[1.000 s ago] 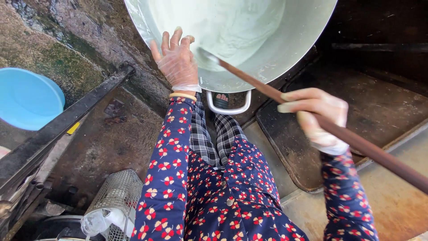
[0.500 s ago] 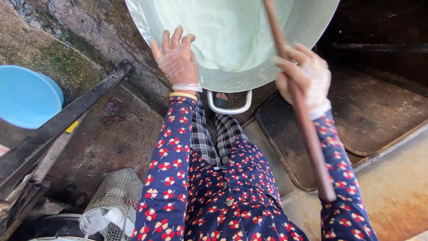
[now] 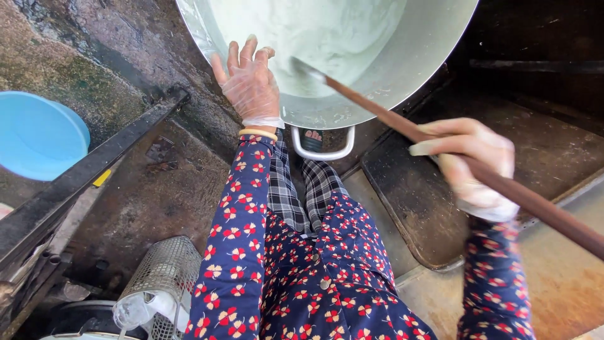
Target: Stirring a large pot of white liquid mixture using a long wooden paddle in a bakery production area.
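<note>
At the far left a blue basin [image 3: 38, 135] sits on the mossy, stained ground, and a dark metal bar [image 3: 94, 170] runs diagonally from the lower left up toward the pot. Below it, near the bottom edge, a wire-mesh basket [image 3: 160, 277] stands with crumpled white plastic [image 3: 141, 308] stuffed into its mouth. Moving right, the person's left hand [image 3: 250, 85], in a thin clear glove with a yellow band at the wrist, lies open with its fingers spread flat against the near rim of a large metal pot [image 3: 402, 69]; it presses on the pot rather than gripping it. The pot fills the top of the view and holds a pale, milky white mixture [image 3: 314, 31] (swirl marks show on its surface). Beneath the rim hangs a looped pot handle [image 3: 322, 148], and the person's flowered blue sleeves and checked trousers fill the middle below. A long brown wooden stick [image 3: 440, 151] slants from the lower right up into the pot, its tip dipped in the white mixture near the left hand's fingertips. The right hand [image 3: 475, 167], also gloved and blurred, is closed around the stick's middle, above a dark flat tray [image 3: 402, 208] that lies on a rusty surface [image 3: 560, 289].
</note>
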